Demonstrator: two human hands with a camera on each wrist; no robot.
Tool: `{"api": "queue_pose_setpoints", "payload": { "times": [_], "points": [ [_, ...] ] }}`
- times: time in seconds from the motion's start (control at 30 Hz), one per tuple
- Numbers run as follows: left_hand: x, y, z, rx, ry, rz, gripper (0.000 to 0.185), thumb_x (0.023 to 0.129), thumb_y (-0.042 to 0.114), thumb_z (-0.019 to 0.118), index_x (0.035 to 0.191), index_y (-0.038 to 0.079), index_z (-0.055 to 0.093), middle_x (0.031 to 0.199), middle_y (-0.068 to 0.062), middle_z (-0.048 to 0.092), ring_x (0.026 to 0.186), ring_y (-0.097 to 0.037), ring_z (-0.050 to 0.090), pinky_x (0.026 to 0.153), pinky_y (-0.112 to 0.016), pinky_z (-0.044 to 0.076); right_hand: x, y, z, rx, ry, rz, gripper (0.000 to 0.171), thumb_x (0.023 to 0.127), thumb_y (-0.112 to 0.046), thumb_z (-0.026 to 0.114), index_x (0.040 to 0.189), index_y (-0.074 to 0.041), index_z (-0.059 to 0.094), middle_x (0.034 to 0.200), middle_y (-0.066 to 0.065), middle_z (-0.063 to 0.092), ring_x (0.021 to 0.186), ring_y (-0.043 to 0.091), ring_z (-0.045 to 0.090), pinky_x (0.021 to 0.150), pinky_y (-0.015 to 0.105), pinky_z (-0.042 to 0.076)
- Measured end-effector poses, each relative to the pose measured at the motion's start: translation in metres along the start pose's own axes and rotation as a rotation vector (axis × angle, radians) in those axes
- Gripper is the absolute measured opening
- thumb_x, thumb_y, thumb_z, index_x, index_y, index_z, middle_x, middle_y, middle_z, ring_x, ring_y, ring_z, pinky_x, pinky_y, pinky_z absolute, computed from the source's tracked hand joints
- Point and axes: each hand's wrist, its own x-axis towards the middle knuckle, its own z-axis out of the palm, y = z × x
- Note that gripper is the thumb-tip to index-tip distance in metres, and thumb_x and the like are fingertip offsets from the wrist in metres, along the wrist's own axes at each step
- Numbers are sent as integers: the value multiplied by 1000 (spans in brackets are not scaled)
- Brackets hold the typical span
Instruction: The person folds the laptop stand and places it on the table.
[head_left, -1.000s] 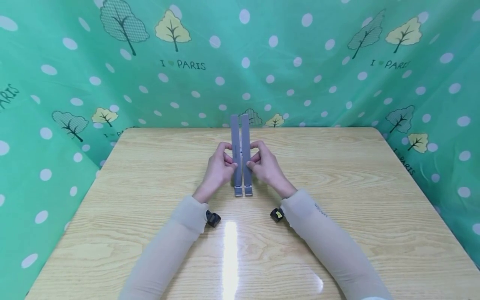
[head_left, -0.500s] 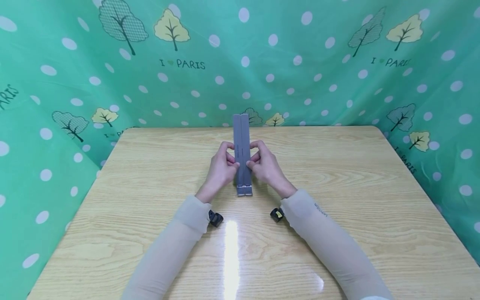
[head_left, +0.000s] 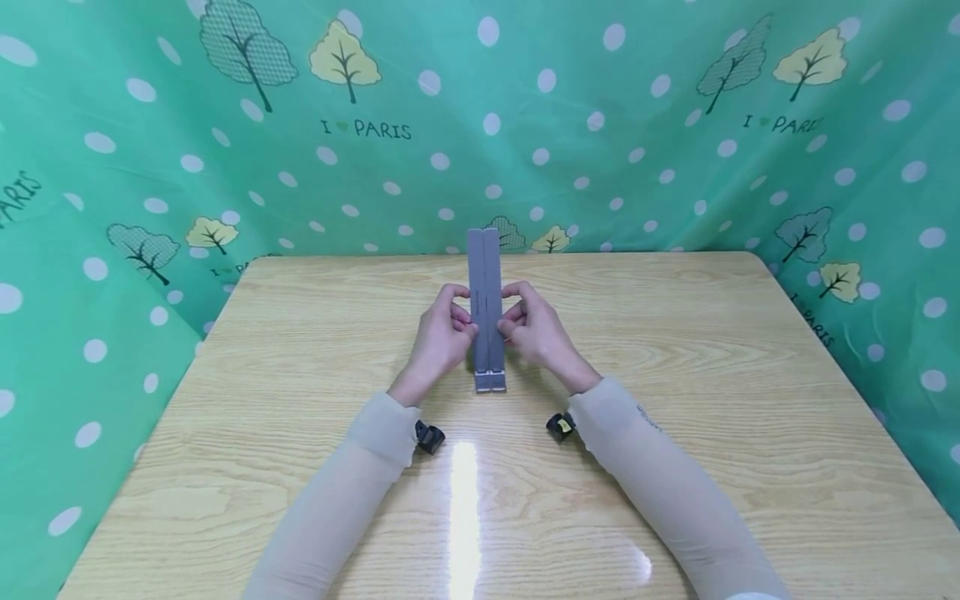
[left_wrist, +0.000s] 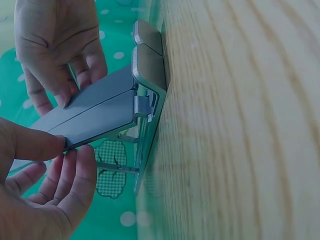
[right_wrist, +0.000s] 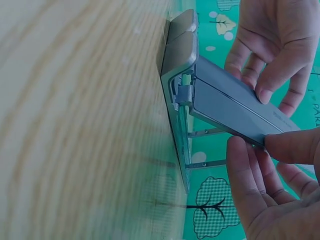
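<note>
A grey folding metal stand [head_left: 486, 287] rises from the wooden table [head_left: 300, 375] at its middle, with two long bars side by side and touching and their feet on the wood. My left hand [head_left: 462, 311] pinches the left bar between thumb and fingers. My right hand [head_left: 509, 310] pinches the right bar in the same way. In the left wrist view the stand [left_wrist: 100, 112] leans up from its hinged feet, with thin struts behind it. The right wrist view has the stand [right_wrist: 230, 105] with my right thumb and fingers [right_wrist: 250, 160] on the bar's edges.
A green cloth [head_left: 600, 125] with white dots and trees hangs behind and beside the table. Small black wrist cameras [head_left: 429, 437] [head_left: 561, 427] sit under both sleeves. A light glare [head_left: 462, 500] lies on the wood near me.
The two bars stood a little apart one second ago; they now lie closed against each other. My hands have stayed in place on them.
</note>
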Motion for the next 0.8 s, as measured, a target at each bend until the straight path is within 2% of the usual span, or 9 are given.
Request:
{"api": "queue_pose_setpoints", "payload": {
  "times": [0.33, 0.53, 0.8],
  "points": [
    [-1, 1, 0, 11, -8, 30, 47, 82, -10, 62, 123, 9, 50, 88, -13, 59, 77, -21, 60, 73, -31, 53, -2, -3, 2, -9, 3, 34, 33, 91, 3, 57, 119, -12, 47, 89, 13, 59, 76, 28, 63, 69, 39, 57],
    [1, 0, -1, 31, -5, 68, 49, 81, -13, 60, 124, 8, 53, 87, -10, 58, 77, -21, 60, 72, -31, 53, -5, -3, 5, 58, -7, 33, 31, 90, 6, 57, 114, -8, 43, 88, 16, 58, 73, 29, 64, 68, 44, 57],
    [1, 0, -2, 67, -10, 93, 52, 80, -14, 57, 127, 9, 56, 87, -9, 57, 77, -21, 59, 70, -33, 52, -7, -5, 10, 131, -30, 63, 31, 89, 8, 56, 111, -5, 38, 89, 19, 56, 78, 40, 65, 70, 46, 57]
  ]
}}
